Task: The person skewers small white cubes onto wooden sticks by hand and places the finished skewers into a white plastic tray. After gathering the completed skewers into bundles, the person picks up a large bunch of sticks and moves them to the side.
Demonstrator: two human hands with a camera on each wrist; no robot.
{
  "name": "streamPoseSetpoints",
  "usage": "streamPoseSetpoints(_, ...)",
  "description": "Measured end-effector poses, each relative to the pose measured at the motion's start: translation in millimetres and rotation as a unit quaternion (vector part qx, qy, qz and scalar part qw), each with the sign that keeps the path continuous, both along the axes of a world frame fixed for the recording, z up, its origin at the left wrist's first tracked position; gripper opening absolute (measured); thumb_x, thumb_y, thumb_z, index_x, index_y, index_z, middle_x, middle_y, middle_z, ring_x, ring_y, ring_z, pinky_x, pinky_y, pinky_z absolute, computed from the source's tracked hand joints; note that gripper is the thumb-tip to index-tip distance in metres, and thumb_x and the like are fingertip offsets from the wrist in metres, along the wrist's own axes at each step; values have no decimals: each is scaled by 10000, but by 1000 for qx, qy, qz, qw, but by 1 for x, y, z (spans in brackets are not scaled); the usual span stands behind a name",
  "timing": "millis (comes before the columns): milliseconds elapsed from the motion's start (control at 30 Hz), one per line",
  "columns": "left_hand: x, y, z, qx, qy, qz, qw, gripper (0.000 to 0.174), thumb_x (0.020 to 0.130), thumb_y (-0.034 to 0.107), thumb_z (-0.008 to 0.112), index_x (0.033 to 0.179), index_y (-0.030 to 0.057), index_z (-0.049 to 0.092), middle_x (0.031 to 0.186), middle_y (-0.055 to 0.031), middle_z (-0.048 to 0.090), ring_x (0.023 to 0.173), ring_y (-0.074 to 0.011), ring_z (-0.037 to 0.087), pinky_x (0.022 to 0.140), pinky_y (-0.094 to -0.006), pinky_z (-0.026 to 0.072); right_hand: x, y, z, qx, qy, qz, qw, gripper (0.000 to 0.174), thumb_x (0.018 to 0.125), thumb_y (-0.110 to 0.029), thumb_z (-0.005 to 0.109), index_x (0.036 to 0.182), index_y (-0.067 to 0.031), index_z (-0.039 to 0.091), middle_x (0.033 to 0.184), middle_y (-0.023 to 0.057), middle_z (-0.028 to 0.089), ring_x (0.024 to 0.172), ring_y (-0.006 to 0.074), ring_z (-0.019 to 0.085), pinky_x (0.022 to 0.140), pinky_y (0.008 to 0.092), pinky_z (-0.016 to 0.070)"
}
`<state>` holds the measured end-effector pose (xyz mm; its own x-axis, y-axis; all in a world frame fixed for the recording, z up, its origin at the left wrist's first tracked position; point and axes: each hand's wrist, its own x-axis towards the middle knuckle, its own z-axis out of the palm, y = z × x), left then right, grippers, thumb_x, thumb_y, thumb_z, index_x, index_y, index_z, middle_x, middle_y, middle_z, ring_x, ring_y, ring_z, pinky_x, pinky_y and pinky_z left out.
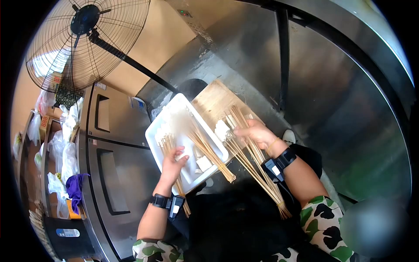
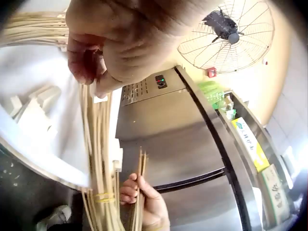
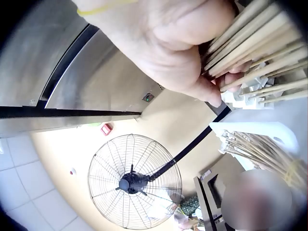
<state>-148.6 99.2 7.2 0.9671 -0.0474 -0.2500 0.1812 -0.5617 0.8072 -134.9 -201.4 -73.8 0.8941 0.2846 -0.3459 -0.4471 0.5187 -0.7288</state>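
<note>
In the head view, my left hand [image 1: 172,168] is over the left side of a white tray [image 1: 178,98], pinching a small white block [image 2: 99,99] between thumb and fingers. Just below it in the left wrist view runs a bundle of thin wooden skewers [image 2: 101,159] tied with a yellow band. Another banded bundle [image 1: 211,153] slants across the tray, with loose white blocks [image 1: 203,163] beside it. My right hand [image 1: 257,133] grips a sheaf of skewers [image 3: 250,41] over a wooden board [image 1: 209,101]. White blocks [image 1: 221,129] lie by its fingertips.
A tall wire fan [image 1: 85,19] stands beyond the tray. Steel cabinet doors [image 1: 118,183] are on the left, beside a shelf holding plastic bags [image 1: 69,157]. Another steel surface [image 1: 340,87] rises on the right. A light shoe [image 1: 288,136] shows on the floor.
</note>
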Motion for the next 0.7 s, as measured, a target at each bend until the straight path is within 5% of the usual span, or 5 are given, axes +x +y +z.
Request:
streamPoseSetpoints(100,16,-13,18,-151,-36,13,988,237,772,-47,629,964,54,534,919,-33,564,835,-103,542,705,-218,445,-2,0,4,56,25,5,998,177,766,-83,688,894,-38,574,724,5,571,560,69,529,472,203,448)
streamPoseSetpoints(267,41,-59,34,-345,11,-30,938,219,796,-17,617,1002,28,559,922,-64,614,870,-137,578,751,-241,473,0,-3,-3,105,42,45,993,171,760,-89,697,867,-48,570,686,0,565,529,63,502,457,191,437)
streamPoseSetpoints(500,84,-104,11,-414,145,-12,898,266,849,31,554,1111,7,516,985,-91,576,931,-226,581,886,-352,489,-1,0,9,68,44,15,997,180,759,-96,695,855,-25,560,672,22,570,536,71,507,451,195,404)
streamPoseSetpoints(700,107,-117,-15,-386,128,74,910,204,871,62,548,1072,46,520,958,-75,581,928,-263,605,834,-343,517,-3,-4,14,79,1,39,996,171,764,-84,688,842,-18,551,668,32,573,517,59,495,439,175,377)
